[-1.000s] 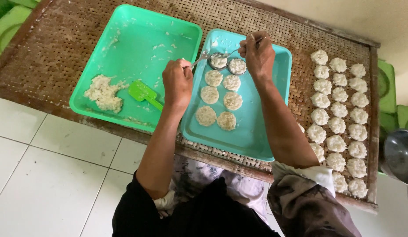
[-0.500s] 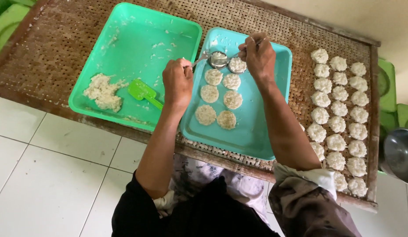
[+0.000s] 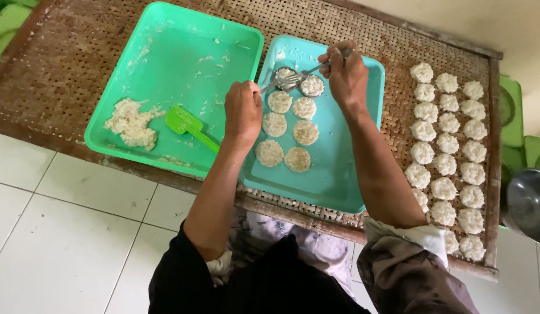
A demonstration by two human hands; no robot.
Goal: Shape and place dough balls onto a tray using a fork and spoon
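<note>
Right hand [image 3: 346, 72] grips a metal spoon [image 3: 285, 77], probably pressing pale rice; left hand [image 3: 242, 113], closed, steadies the spoon's bowl. I should press evenly over the light-blue plastic tray [image 3: 339, 168].

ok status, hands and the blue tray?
Right hand gripping spoon over blue tray. Left hand fisted beside rice patties; contents hidden. Nothing in the way.

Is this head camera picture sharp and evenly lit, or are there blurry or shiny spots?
Head view: soft, even daylight, mostly sharp. The metal spoon in the right hand glints brightly, and so does the steel bowl at the right edge. The floor tiles look pale and slightly washed out. The straight frame edges bow a little, as with a wide lens.
</note>
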